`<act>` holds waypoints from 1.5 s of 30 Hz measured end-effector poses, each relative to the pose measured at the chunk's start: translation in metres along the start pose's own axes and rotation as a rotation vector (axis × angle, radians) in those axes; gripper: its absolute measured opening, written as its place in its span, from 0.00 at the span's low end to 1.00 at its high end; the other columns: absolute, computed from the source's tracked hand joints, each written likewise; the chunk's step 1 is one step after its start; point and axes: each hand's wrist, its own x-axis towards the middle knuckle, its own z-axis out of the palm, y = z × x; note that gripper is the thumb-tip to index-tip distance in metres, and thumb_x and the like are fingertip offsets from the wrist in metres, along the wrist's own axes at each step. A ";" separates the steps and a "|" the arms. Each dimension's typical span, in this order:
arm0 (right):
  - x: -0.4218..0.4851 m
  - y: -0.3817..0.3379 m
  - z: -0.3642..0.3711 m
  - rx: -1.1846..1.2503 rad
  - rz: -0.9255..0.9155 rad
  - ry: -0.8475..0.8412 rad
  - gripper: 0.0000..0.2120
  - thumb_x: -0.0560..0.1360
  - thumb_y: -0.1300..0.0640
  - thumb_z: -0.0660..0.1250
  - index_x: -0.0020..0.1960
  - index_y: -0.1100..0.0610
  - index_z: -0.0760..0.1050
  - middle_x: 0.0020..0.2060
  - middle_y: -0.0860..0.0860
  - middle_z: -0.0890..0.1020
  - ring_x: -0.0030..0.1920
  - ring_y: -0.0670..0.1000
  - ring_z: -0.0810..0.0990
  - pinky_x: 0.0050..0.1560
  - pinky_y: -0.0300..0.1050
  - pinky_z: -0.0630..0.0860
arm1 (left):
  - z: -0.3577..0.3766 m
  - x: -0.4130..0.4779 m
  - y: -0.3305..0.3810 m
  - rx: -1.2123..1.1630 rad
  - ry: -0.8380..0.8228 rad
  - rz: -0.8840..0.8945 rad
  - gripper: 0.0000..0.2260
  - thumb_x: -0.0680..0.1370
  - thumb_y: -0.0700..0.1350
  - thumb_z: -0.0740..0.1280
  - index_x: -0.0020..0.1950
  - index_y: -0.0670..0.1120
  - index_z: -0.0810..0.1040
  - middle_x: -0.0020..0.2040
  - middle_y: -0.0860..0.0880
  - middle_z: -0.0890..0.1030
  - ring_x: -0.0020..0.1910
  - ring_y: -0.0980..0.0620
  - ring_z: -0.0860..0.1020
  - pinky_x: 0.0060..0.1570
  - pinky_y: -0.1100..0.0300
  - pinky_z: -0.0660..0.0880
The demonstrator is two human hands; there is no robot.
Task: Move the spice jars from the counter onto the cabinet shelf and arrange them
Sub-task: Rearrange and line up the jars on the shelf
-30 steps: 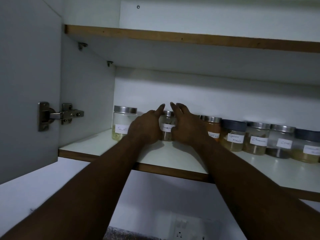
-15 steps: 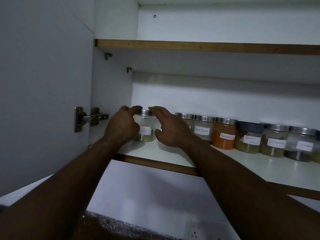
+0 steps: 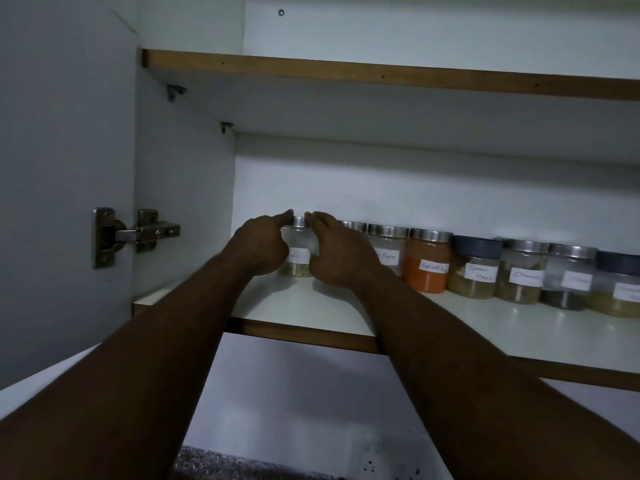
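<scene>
A row of labelled spice jars stands along the back of the white cabinet shelf (image 3: 415, 327). At its left end is a clear fennel jar (image 3: 298, 259) with a steel lid and pale green seeds. My left hand (image 3: 261, 245) grips its left side, index finger on the lid. My right hand (image 3: 343, 256) cups its right side, fingers reaching the lid, and hides most of the jar behind it. To the right stand a pepper jar (image 3: 387, 251), an orange red chilli jar (image 3: 428, 268), a garam masala jar (image 3: 476, 270) and several more.
The open cabinet door (image 3: 62, 168) with its steel hinge (image 3: 136, 233) is at the left. An upper shelf (image 3: 381, 74) runs overhead. Below the shelf are a white wall, a socket (image 3: 370, 465) and a strip of speckled counter (image 3: 225, 464).
Both hands left the second jar in the row and moved left onto the fennel jar. That jar now sits closer to the row.
</scene>
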 end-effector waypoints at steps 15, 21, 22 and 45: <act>0.002 0.004 -0.003 0.002 0.067 0.160 0.50 0.71 0.54 0.75 0.83 0.49 0.49 0.81 0.52 0.58 0.59 0.59 0.81 0.52 0.50 0.82 | 0.017 -0.001 0.013 0.000 0.126 -0.042 0.53 0.71 0.43 0.74 0.81 0.55 0.38 0.66 0.37 0.72 0.45 0.44 0.78 0.41 0.51 0.77; -0.024 0.005 -0.009 0.037 0.067 0.196 0.30 0.74 0.55 0.72 0.74 0.54 0.68 0.60 0.54 0.80 0.53 0.55 0.81 0.47 0.46 0.77 | 0.006 -0.027 0.032 0.089 0.417 0.028 0.33 0.68 0.42 0.74 0.69 0.45 0.63 0.57 0.41 0.76 0.42 0.43 0.77 0.34 0.55 0.72; -0.031 0.002 -0.011 0.049 0.050 0.138 0.25 0.75 0.56 0.71 0.70 0.53 0.70 0.54 0.52 0.82 0.51 0.54 0.81 0.46 0.46 0.76 | 0.005 -0.034 0.035 0.118 0.384 0.064 0.28 0.70 0.43 0.73 0.66 0.45 0.66 0.55 0.42 0.77 0.42 0.44 0.77 0.34 0.55 0.71; -0.201 -0.046 -0.098 -0.031 0.273 -0.112 0.14 0.78 0.50 0.69 0.61 0.53 0.81 0.54 0.52 0.83 0.54 0.53 0.81 0.54 0.48 0.78 | -0.039 -0.175 0.132 0.010 -0.143 0.080 0.23 0.76 0.48 0.69 0.71 0.52 0.74 0.66 0.48 0.80 0.63 0.47 0.78 0.61 0.54 0.75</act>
